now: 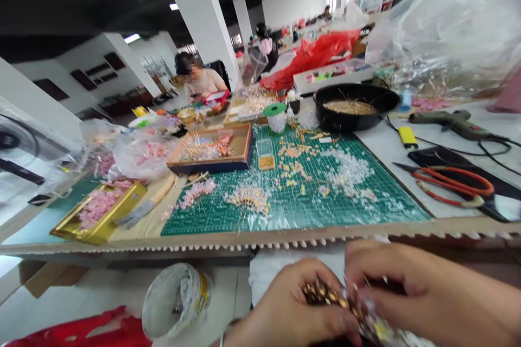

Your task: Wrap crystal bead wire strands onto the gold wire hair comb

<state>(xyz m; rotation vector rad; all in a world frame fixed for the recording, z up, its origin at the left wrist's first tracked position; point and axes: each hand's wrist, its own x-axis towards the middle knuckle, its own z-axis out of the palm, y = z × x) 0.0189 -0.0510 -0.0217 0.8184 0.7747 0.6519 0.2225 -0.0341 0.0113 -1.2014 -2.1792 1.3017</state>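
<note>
The cluster of gold beads (pixel 325 293) was in your hands at the bottom of your view, below the front edge of the workbench (pixel 260 239). Your left hand (pixel 288 303) was clenched around it with the fingers curled in, and your right hand (pixel 419 287) was closed over it from the other side, the two almost meeting. The bunch looked tight and shiny, with small gold beads packed together and clear, glinting pieces spilling below them; your fingers hid much of it.

Just behind your hands lay a white cloth (pixel 280 274). To your left stood a round plastic tub (pixel 177 301) with yellow tape on it, near a red plastic bag (pixel 81 331).

Beyond the edge, a green cutting mat (pixel 293 195) carried scattered clear beads and strands of pink beadwork. A wooden tray (pixel 209 149) at its far left corner held beaded stems, and a small clear box (pixel 266 154) beside it held gold beads. A black pan (pixel 354 105) held straw-coloured material. A gold tray (pixel 100 209) to the left held pink pieces. On the right lay a hot glue gun (pixel 451 123) and orange-handled scissors (pixel 451 184). A seated co-worker (pixel 203 78) faced you across the room.
</note>
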